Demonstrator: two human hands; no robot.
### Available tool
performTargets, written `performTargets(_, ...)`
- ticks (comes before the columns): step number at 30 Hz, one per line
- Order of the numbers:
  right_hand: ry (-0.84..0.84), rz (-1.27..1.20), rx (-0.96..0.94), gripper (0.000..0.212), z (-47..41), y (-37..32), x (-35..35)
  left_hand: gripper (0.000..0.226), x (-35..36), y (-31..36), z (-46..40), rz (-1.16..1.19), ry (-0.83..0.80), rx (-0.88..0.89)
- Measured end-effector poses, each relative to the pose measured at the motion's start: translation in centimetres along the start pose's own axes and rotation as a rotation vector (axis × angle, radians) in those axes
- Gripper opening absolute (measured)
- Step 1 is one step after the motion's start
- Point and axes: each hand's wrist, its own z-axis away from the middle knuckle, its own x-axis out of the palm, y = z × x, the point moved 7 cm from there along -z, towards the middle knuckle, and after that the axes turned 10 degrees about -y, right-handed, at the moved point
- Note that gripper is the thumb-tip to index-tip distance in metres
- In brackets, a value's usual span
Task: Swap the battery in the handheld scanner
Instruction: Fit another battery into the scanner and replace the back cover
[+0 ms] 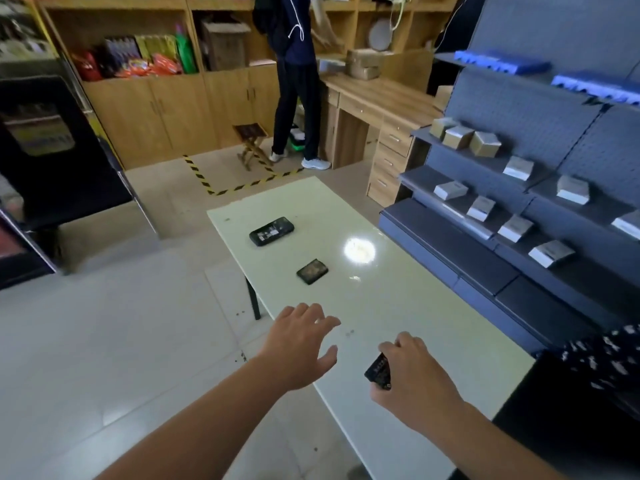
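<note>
The black handheld scanner (272, 231) lies flat at the far left of the pale table (398, 299), its back face up. A small dark rectangular piece (312, 271), a battery or cover, lies nearer, in the middle of the table. My right hand (412, 372) is closed around a black battery (379, 371) just above the table's near part. My left hand (301, 344) hovers over the table's left edge with fingers spread and nothing in it, well short of the scanner.
A dark shelf unit (519, 188) with several small boxes runs along the table's right side. A person (294, 77) stands at the wooden desk (374, 109) and cabinets at the back. A small stool (251, 140) and hazard tape mark the floor beyond the table.
</note>
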Motion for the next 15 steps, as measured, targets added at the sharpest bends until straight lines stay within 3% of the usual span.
performTargets(7,-0.039,-0.034,0.051,0.041,-9.5,-6.8,-2.9,0.053,-3.3,-11.0,-4.8,-0.016,-0.007,0.061)
performTargets(15,-0.029,-0.028,0.072,0.042,-22.8,-10.0,-5.8,0.051,-5.0,-21.3,-13.7,-0.022,-0.021,0.070)
